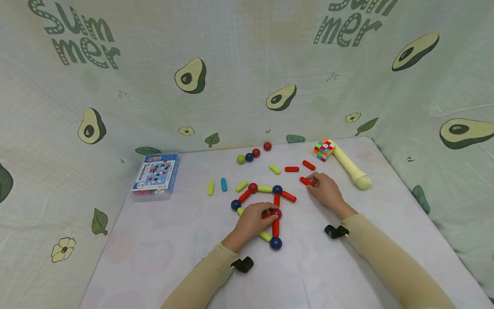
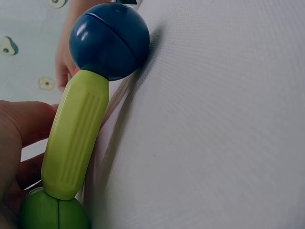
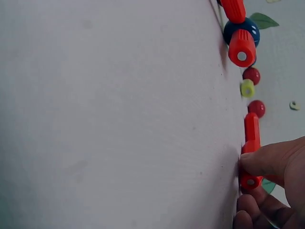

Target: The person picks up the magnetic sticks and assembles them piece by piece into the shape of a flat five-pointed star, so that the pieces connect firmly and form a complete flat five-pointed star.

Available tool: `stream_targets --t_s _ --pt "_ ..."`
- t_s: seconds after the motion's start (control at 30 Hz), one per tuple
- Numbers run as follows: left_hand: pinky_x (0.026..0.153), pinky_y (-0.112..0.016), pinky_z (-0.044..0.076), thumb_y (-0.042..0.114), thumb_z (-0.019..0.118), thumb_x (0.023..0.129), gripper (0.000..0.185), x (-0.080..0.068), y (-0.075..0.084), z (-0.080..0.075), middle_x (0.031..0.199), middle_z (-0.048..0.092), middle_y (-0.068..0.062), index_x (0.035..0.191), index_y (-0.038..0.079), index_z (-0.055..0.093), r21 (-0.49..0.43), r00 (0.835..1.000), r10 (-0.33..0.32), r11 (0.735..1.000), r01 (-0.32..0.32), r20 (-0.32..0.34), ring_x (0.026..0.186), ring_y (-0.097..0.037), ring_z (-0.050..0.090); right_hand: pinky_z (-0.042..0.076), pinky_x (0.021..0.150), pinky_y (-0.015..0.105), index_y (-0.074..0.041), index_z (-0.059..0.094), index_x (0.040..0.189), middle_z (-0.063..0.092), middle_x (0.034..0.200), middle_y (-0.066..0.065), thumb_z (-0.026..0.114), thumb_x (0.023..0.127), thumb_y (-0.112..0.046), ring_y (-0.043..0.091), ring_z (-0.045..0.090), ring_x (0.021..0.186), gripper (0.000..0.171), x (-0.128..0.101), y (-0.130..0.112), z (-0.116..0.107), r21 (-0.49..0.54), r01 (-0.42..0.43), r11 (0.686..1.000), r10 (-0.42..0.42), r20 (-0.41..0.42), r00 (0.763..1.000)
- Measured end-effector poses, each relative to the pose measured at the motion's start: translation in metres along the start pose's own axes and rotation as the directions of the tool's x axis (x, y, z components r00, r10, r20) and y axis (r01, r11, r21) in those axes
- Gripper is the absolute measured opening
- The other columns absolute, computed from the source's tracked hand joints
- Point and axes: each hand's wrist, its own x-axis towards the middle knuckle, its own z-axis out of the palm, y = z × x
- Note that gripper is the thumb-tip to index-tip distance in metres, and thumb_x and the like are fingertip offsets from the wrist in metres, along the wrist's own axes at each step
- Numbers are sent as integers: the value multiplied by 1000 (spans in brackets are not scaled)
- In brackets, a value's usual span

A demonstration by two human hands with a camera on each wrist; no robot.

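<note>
As the left grip [image 1: 250,221] pinches a red ball [image 1: 277,213] and the right grip [image 1: 327,191] a red stick [image 1: 306,181], it seems wise to steady the joined sticks [image 1: 275,228] gently.

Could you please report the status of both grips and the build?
Left grip on nearer red ball of build. Right grip pinching red rod. Between, another red rod juts from a blue ball.
</note>
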Motion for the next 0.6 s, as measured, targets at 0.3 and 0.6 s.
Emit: stream_targets --t_s 0.3,0.6 --pt "79 -19 51 34 74 95 29 0 -1 -1 103 68 15 123 26 73 -37 1000 -1 999 1 -4 89 -6 57 48 74 36 -7 69 117 63 97 8 72 94 -16 24 56 86 25 -22 -1 4 10 35 999 -35 3 999" --pt "78 -19 51 31 76 93 29 0 -1 -2 99 68 14 121 23 72 -71 1000 -16 997 16 -2 88 -6 58 51 70 31 -12 67 115 67 99 5 73 95 -20 22 60 88 22 -42 -13 1 132 1 991 -8 52 999"
